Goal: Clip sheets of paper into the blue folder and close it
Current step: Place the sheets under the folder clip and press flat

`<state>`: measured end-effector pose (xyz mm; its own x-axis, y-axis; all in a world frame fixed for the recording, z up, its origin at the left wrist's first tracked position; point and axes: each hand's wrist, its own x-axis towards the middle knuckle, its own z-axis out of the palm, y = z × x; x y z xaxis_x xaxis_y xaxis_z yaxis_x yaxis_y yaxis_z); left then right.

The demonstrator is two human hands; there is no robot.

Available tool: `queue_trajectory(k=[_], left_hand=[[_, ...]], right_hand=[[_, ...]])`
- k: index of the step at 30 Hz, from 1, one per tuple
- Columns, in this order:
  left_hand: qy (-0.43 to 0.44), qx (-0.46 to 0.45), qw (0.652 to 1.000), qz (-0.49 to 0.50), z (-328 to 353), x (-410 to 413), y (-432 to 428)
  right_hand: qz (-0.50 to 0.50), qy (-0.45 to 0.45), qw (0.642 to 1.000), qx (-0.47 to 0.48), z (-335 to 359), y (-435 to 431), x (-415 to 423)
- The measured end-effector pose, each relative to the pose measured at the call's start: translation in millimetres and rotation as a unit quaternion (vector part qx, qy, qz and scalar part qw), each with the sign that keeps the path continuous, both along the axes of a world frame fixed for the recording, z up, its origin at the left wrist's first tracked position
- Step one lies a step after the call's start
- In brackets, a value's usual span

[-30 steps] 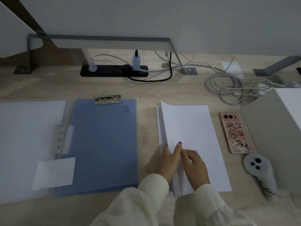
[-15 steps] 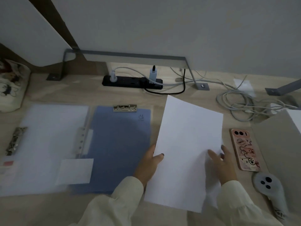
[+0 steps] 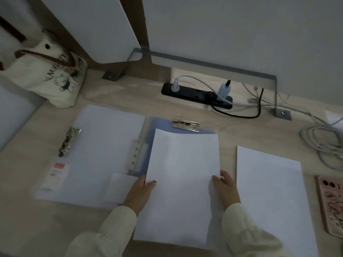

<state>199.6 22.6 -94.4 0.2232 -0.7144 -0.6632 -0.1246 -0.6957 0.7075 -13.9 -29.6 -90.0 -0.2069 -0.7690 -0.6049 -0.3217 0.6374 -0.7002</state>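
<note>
Holding one paper sheet [image 3: 182, 173] over the open blue folder [image 3: 148, 145], left hand [image 3: 138, 194] and right hand [image 3: 225, 190] each pinching a side edge. Clip [image 3: 186, 125] at 12 o'clock unused; paper stack [image 3: 269, 191] waits at 3 o'clock. Nothing clipped, folder not closed.

desk [image 3: 115, 225]: light wood
far left: tote bag [image 3: 46, 78]
far middle: power strip [image 3: 196, 95], plugs in it
far right: coiled cables [image 3: 323, 143]
left to middle: open blue folder [image 3: 104, 154], flat
right: paper sheets [image 3: 272, 193]
right edge: phone [image 3: 332, 204]
</note>
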Motion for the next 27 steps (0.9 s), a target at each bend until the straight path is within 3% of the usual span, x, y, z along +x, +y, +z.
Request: queue_trajectory(k=[6, 10, 13, 16, 20, 27], left_hand=[[-0.084, 0.015, 0.995, -0.053, -5.6, 20.2, -36.7], [-0.140, 0.011, 0.982, -0.123, -10.7, 28.5, -59.8], [-0.131, 0.003, 0.984, -0.122, -13.1, 32.7, -64.2], [-0.089, 0.001, 0.990, -0.106, -18.7, 36.7, -62.9], [-0.058, 0.010, 0.993, -0.107, -24.5, 42.5, -63.1], [-0.065, 0.007, 0.990, -0.126, -23.8, 42.5, -59.5]], right_hand=[[0.002, 0.041, 0.998, 0.056, -17.9, 3.1, 4.2], [-0.008, 0.063, 0.997, 0.036, 2.9, -6.1, 7.4], [0.044, 0.170, 0.984, -0.040, 13.2, -26.0, 10.5], [0.135, 0.191, 0.967, -0.097, 18.0, -55.7, 33.2], [0.275, 0.220, 0.919, -0.178, 9.7, -102.6, 82.4], [0.362, 0.271, 0.874, -0.179, -14.7, -149.5, 116.9]])
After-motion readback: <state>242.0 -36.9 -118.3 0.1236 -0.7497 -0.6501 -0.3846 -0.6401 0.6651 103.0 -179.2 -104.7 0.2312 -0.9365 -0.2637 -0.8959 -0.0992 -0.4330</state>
